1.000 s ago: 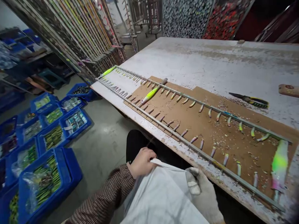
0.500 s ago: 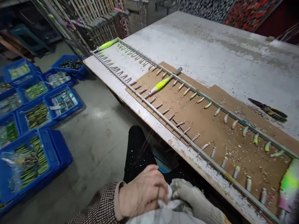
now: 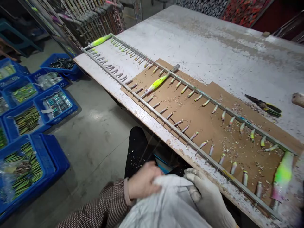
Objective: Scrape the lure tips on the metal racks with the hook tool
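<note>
Below the table edge, over my lap, a white cloth (image 3: 163, 205) is bunched up. My left hand (image 3: 146, 180), bare and a little blurred, pinches the cloth at its left upper fold. On the other side my right hand (image 3: 205, 193), in a whitish knitted work glove, has its fingers curled against the cloth's right edge. In front of me on the table lies a long metal frame (image 3: 154, 109) with rows of small painted pieces with wire hooks along both rails. Larger yellow-green painted pieces (image 3: 158, 84) span it crosswise.
The frame rests partly on brown cardboard (image 3: 190, 117) strewn with shavings, on a worn white table (image 3: 197, 41). Dark-handled pliers (image 3: 263, 104) lie beyond the frame. Blue baskets (image 3: 57, 104) of packed items stand on the floor at left. A rack (image 3: 92, 22) stands behind.
The cloth has been drawn up and now bulges higher between my hands. My right gloved hand has shifted right, apart from my left. The view has turned slightly right.
</note>
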`<action>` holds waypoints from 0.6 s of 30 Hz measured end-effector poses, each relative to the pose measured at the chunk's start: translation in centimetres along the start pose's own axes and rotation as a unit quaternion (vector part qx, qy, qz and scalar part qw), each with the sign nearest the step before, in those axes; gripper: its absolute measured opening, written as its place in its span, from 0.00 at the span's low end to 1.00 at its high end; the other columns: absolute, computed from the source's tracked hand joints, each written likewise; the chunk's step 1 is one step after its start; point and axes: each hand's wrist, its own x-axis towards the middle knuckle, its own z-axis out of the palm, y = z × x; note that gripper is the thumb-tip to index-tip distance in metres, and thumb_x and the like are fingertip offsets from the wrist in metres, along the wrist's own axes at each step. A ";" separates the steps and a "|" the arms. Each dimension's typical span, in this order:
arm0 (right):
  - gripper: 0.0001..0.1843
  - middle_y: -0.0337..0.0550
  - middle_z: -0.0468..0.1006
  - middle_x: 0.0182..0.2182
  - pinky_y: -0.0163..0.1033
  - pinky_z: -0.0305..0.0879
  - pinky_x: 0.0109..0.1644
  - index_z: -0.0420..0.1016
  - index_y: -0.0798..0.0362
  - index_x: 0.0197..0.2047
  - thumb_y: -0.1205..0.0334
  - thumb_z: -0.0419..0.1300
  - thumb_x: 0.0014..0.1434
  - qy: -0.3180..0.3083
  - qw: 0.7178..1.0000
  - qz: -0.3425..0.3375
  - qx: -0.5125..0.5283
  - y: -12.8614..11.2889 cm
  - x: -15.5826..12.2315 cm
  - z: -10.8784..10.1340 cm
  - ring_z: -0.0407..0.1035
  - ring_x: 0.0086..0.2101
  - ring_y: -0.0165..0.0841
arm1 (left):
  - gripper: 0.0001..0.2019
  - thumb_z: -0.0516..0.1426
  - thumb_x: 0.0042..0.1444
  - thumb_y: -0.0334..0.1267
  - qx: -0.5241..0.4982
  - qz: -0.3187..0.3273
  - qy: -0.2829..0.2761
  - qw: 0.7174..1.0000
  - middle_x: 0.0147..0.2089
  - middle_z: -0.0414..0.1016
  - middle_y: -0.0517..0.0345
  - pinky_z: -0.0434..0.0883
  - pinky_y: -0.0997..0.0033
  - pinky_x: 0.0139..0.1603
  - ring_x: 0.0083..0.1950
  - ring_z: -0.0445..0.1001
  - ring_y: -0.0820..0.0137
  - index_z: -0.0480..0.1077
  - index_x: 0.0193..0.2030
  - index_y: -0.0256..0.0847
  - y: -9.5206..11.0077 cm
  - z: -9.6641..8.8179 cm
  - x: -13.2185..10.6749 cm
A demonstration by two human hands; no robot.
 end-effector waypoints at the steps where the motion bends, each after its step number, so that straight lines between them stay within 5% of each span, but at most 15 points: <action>1: 0.17 0.48 0.84 0.53 0.48 0.69 0.63 0.86 0.45 0.46 0.54 0.61 0.57 -0.017 0.994 -0.052 -0.090 -0.1 0.5 0.5 0.75 0.56 0.47 | 0.08 0.55 0.65 0.37 0.020 -0.046 0.058 0.997 0.49 0.82 0.52 0.66 0.53 0.69 0.51 0.78 0.61 0.77 0.42 0.43 -0.4 -1.0 0.2; 3: 0.18 0.48 0.85 0.48 0.46 0.74 0.55 0.85 0.46 0.46 0.56 0.53 0.66 -0.052 0.959 -0.116 -0.253 0.0 1.2 1.6 0.79 0.48 0.45 | 0.10 0.53 0.63 0.32 0.061 -0.103 0.113 0.986 0.51 0.81 0.50 0.66 0.51 0.69 0.53 0.77 0.60 0.76 0.39 0.42 -1.2 -2.7 0.0; 6: 0.23 0.53 0.85 0.50 0.46 0.74 0.54 0.84 0.50 0.49 0.62 0.46 0.69 -0.034 0.928 -0.101 -0.356 0.9 1.8 2.5 0.80 0.49 0.47 | 0.04 0.58 0.59 0.34 0.079 -0.085 0.024 0.993 0.47 0.81 0.53 0.61 0.44 0.71 0.51 0.78 0.58 0.73 0.33 0.42 -1.9 -2.8 -0.3; 11: 0.20 0.48 0.87 0.45 0.41 0.76 0.50 0.84 0.48 0.49 0.62 0.51 0.65 -0.011 0.925 -0.099 -0.367 2.6 2.4 2.5 0.82 0.45 0.44 | 0.05 0.60 0.57 0.33 0.128 -0.075 0.079 0.986 0.62 0.76 0.50 0.56 0.42 0.74 0.63 0.71 0.52 0.76 0.40 0.43 -2.7 0.5 0.5; 13: 0.19 0.48 0.87 0.45 0.42 0.76 0.50 0.84 0.47 0.49 0.61 0.52 0.66 0.012 0.924 -0.098 -0.369 3.1 2.7 2.4 0.82 0.45 0.45 | 0.04 0.62 0.56 0.35 0.134 -0.056 0.035 0.989 0.59 0.77 0.50 0.58 0.42 0.73 0.63 0.71 0.52 0.76 0.39 0.44 -3.7 1.1 1.0; 17: 0.21 0.53 0.87 0.41 0.51 0.73 0.57 0.85 0.49 0.43 0.57 0.49 0.70 0.077 0.927 -0.084 -0.356 3.7 3.2 2.7 0.81 0.47 0.51 | 0.08 0.65 0.57 0.40 0.159 -0.200 0.137 0.957 0.62 0.76 0.45 0.53 0.35 0.75 0.67 0.68 0.49 0.73 0.40 0.43 -6.4 0.4 1.3; 18: 0.21 0.52 0.87 0.43 0.49 0.74 0.58 0.85 0.48 0.44 0.57 0.50 0.70 0.078 0.932 -0.091 -0.343 3.9 3.3 2.8 0.81 0.48 0.50 | 0.12 0.67 0.55 0.42 0.137 -0.206 0.105 0.963 0.59 0.78 0.46 0.52 0.33 0.75 0.64 0.71 0.49 0.72 0.41 0.43 -6.9 0.0 1.2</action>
